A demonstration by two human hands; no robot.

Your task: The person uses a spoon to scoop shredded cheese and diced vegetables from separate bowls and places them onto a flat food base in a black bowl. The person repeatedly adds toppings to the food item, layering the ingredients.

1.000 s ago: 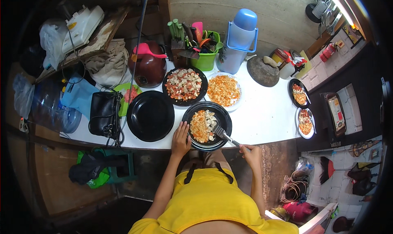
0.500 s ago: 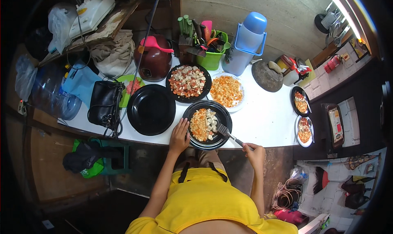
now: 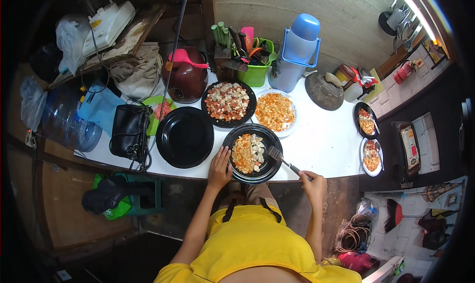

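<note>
In front of me, near the table's edge, a black plate (image 3: 265, 173) holds shredded orange-and-pale food (image 3: 242, 156) on its left side and pale chunky pieces (image 3: 257, 153) on its right. My left hand (image 3: 219, 169) touches the plate's left rim, fingers stretched out. My right hand (image 3: 313, 185) is closed around the dark handle of a slotted metal spatula (image 3: 275, 153). The spatula's head is over the plate's right side, just beside the chunky pieces. Whether it touches the plate I cannot tell.
Behind are a black plate of diced red-and-white food (image 3: 227, 102) and a white plate of shredded food (image 3: 274, 112). An empty black plate (image 3: 185, 137) lies left, beside a black bag (image 3: 126, 129). A blue jug (image 3: 297, 55) and stone (image 3: 324, 91) stand farther back; two filled plates sit far right.
The spatula has moved right, off the chunky pieces, with my right hand shifting right too. The left hand stays at the plate's rim. The whole view has shifted slightly.
</note>
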